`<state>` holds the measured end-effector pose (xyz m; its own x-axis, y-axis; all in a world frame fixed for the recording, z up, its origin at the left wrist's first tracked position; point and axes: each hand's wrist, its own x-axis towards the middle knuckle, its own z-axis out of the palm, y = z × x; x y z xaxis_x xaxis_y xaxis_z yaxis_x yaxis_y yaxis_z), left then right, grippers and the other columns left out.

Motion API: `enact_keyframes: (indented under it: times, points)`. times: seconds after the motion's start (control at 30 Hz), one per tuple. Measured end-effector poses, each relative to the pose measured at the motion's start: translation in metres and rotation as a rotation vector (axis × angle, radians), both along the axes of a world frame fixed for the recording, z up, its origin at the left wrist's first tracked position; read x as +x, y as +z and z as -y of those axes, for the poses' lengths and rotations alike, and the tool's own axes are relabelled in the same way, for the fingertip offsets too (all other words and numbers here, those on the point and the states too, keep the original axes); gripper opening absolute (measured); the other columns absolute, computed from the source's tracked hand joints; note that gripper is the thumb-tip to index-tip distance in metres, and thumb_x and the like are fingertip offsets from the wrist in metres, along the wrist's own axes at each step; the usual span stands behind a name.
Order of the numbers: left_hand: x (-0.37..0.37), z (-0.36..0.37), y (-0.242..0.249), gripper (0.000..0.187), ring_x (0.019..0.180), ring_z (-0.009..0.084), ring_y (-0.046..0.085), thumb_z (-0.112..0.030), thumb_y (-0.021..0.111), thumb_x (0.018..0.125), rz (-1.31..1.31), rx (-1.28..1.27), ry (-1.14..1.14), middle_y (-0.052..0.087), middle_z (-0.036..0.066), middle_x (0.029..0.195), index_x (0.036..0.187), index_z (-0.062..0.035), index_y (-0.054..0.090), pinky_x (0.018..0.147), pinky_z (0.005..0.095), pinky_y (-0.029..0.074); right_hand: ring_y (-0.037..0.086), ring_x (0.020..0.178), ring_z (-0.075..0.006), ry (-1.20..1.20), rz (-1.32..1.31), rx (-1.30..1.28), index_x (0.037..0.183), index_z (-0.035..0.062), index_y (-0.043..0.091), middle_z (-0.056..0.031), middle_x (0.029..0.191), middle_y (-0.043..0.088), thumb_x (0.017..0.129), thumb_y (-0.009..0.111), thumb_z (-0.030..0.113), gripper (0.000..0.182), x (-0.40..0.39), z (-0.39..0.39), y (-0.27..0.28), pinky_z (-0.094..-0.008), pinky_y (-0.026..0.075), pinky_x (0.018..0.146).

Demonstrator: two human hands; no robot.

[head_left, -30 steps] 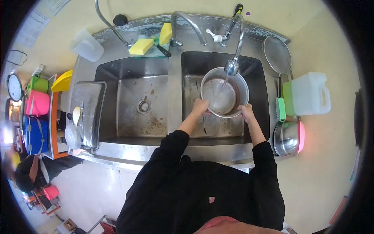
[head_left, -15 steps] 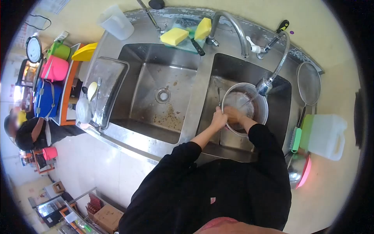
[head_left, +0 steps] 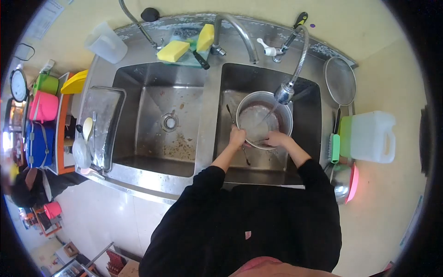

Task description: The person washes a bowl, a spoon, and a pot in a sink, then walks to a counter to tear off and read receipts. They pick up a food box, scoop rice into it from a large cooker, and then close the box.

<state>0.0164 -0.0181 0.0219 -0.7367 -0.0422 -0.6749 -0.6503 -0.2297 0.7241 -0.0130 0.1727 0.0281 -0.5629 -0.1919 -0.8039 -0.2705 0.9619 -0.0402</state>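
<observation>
Translucent plastic, a jug [head_left: 106, 44] stood well left of our left fingers [head_left: 241, 134], its contents indistinct. These gripped the near-left rim of a metal pot [head_left: 287, 117], which was within the right basin [head_left: 227, 162], water [head_left: 270, 112] streaming in. Rinsing seemed our step; the next move, we judged, called for a steady rim. Our right fingers [head_left: 272, 138] bent at its near side; we couldn't tell their grasp. Beyond them, rightward, a jerrycan [head_left: 369, 137] held green liquid.

pot [head_left: 287, 121] — silver-grey | top [head_left: 249, 210] — black, pink patch [head_left: 248, 235] | sponges [head_left: 173, 51]: yellow | brush [head_left: 334, 148]: green | wall [head_left: 383, 83]: cream
</observation>
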Motion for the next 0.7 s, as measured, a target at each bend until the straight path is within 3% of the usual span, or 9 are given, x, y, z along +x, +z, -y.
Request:
enact_keyframes:
  times: [0.07, 0.13, 0.17, 0.27, 0.3, 0.47, 0.5, 0.63, 0.7]
  points:
    - [0.000, 0.001, 0.005, 0.052, 0.074, 0.0438, 0.058, -0.002, 0.043, 0.069, -0.007, -0.046, -0.075, 0.045, 0.030, 0.105, 0.116, 0.0100, 0.024, 0.044, 0.0477, 0.054, 0.049, 0.098, -0.0329, -0.192, -0.266, -0.213, 0.112, 0.0084, 0.048, -0.0120, 0.107, 0.050, 0.066, 0.065, 0.023, 0.051, 0.021, -0.005, 0.047, -0.0440, 0.042, 0.077]
    - [0.008, 0.004, 0.015, 0.053, 0.073, 0.0441, 0.058, -0.001, 0.043, 0.068, -0.019, -0.028, -0.092, 0.045, 0.030, 0.105, 0.117, 0.0096, 0.025, 0.044, 0.0476, 0.054, 0.046, 0.104, -0.0372, -0.347, -1.040, -0.168, 0.118, 0.0094, 0.041, -0.0160, 0.118, 0.044, 0.065, 0.068, 0.021, 0.060, 0.045, -0.010, 0.083, -0.0462, 0.044, 0.073]
    - [0.007, 0.004, 0.020, 0.053, 0.073, 0.0443, 0.058, 0.000, 0.043, 0.068, -0.035, -0.020, -0.100, 0.045, 0.030, 0.106, 0.117, 0.0094, 0.025, 0.044, 0.0475, 0.054, 0.044, 0.109, -0.0371, -0.509, -1.091, -0.197, 0.118, 0.0089, 0.038, -0.0172, 0.123, 0.040, 0.071, 0.063, 0.018, 0.054, 0.051, -0.023, 0.080, -0.0507, 0.046, 0.068]
    - [0.018, 0.002, 0.023, 0.052, 0.075, 0.0432, 0.059, -0.008, 0.046, 0.071, -0.041, 0.054, -0.096, 0.045, 0.030, 0.106, 0.117, 0.0078, 0.026, 0.047, 0.0492, 0.054, 0.048, 0.104, -0.0344, -1.609, -0.073, -0.895, 0.116, 0.0050, 0.039, -0.0166, 0.113, 0.046, 0.073, 0.055, 0.010, 0.046, 0.059, -0.057, 0.051, -0.0539, 0.049, 0.066]
    - [0.020, 0.003, 0.021, 0.052, 0.073, 0.0400, 0.059, -0.016, 0.047, 0.074, -0.004, 0.103, -0.115, 0.045, 0.029, 0.107, 0.118, 0.0066, 0.027, 0.046, 0.0462, 0.054, 0.055, 0.093, -0.0336, -1.632, 0.202, -1.027, 0.113, -0.0015, 0.039, -0.0176, 0.104, 0.051, 0.074, 0.047, 0.007, 0.041, 0.066, -0.068, 0.031, -0.0530, 0.052, 0.064]
    - [0.007, 0.019, 0.007, 0.068, 0.055, 0.0208, 0.054, -0.057, 0.039, 0.081, 0.183, 0.413, -0.191, 0.051, 0.022, 0.099, 0.118, -0.0003, 0.037, 0.040, 0.0275, 0.043, 0.059, 0.081, -0.0344, -1.668, 0.003, -1.082, 0.108, -0.0064, 0.041, -0.0214, 0.100, 0.052, 0.075, 0.045, 0.006, 0.035, 0.117, -0.071, 0.068, -0.0444, 0.056, 0.056]
    - [0.005, 0.009, -0.009, 0.068, 0.045, 0.0135, 0.044, -0.064, 0.032, 0.080, 0.323, 0.281, -0.095, 0.056, 0.015, 0.081, 0.107, -0.0035, 0.047, 0.036, 0.0235, 0.031, 0.059, 0.082, -0.0343, -1.693, -0.020, -1.091, 0.108, -0.0069, 0.041, -0.0209, 0.099, 0.053, 0.074, 0.044, 0.006, 0.036, 0.131, -0.075, 0.076, -0.0444, 0.056, 0.057]
    - [-0.004, -0.029, -0.042, 0.028, 0.038, 0.0127, 0.034, -0.022, 0.030, 0.086, 0.233, 0.240, -0.159, 0.055, 0.012, 0.067, 0.096, -0.0065, 0.051, 0.032, 0.0277, 0.025, 0.059, 0.083, -0.0348, -1.652, -0.205, -1.138, 0.111, -0.0075, 0.039, -0.0200, 0.099, 0.052, 0.074, 0.042, 0.004, 0.039, 0.192, -0.072, 0.119, -0.0454, 0.056, 0.055]
    - [-0.013, -0.051, -0.048, 0.027, 0.038, 0.0123, 0.035, -0.023, 0.030, 0.086, 0.254, 0.423, -0.163, 0.056, 0.011, 0.070, 0.097, -0.0069, 0.050, 0.032, 0.0274, 0.025, 0.059, 0.081, -0.0338, -1.617, -0.356, -1.160, 0.113, -0.0042, 0.038, -0.0189, 0.098, 0.052, 0.074, 0.043, 0.005, 0.041, 0.214, -0.068, 0.138, -0.0456, 0.056, 0.054]
